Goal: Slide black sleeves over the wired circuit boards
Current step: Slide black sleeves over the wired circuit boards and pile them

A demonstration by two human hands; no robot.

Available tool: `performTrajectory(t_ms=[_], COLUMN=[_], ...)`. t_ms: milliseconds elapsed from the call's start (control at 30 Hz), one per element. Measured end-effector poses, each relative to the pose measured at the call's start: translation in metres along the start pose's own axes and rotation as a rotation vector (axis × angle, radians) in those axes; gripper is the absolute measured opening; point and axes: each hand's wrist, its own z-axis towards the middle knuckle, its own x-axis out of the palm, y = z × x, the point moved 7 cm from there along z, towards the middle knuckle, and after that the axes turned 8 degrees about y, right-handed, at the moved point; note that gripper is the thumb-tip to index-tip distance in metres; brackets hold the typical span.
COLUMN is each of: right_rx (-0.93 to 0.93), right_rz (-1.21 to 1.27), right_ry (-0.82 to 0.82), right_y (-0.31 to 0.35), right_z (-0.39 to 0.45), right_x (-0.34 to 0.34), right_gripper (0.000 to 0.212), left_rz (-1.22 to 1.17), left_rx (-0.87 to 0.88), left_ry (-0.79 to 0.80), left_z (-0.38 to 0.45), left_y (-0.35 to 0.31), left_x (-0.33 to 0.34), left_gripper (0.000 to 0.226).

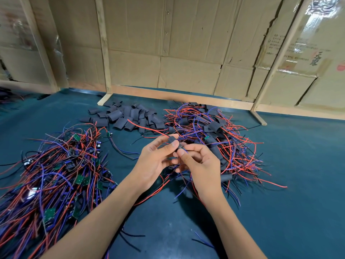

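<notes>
Dozens of bare wired boards (pixel 56 176) lie heaped at your left on the table (pixel 298 184), light and tangle-prone; lift one by its board edge, not the thin leads. Your left hand (pixel 151 165) pinches a black sleeve (pixel 172 140) above the table's middle; it looks soft and easily flattened, so hold it lightly to keep the mouth open. Your right hand (pixel 199 163) pinches the small board (pixel 179 148) at the sleeve's end; sleeved ones (pixel 214 139) pile at right.

cardboard (pixel 306 53), printed characters (blurred), unreadable
</notes>
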Motion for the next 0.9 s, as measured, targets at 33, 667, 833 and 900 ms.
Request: performTrajectory(t_ms=[33,667,833,900], right_rx=[0.021,0.193,0.011,-0.038], right_rz=[0.039,0.181,0.106,0.08], right_ry=[0.007,-0.095,-0.158,-0.174], right_y=[-0.002,0.009,0.063,0.085], right_z=[0.001,0.006,0.031,0.047], right_x=[0.0,-0.02,-0.043,-0.057], right_gripper=[0.006,0.012,0.004,0.01], left_rz=[0.007,0.457,0.662,0.73], left_rx=[0.005,0.073,-0.003,-0.018], left_ry=[0.021,0.081,0.146,0.161], left_z=[0.0,-0.005,-0.005,-0.004], left_y=[0.0,0.004,0.018,0.02], left_x=[0.001,0.011,0.015,0.015], left_gripper=[0.029,0.039,0.05,0.047])
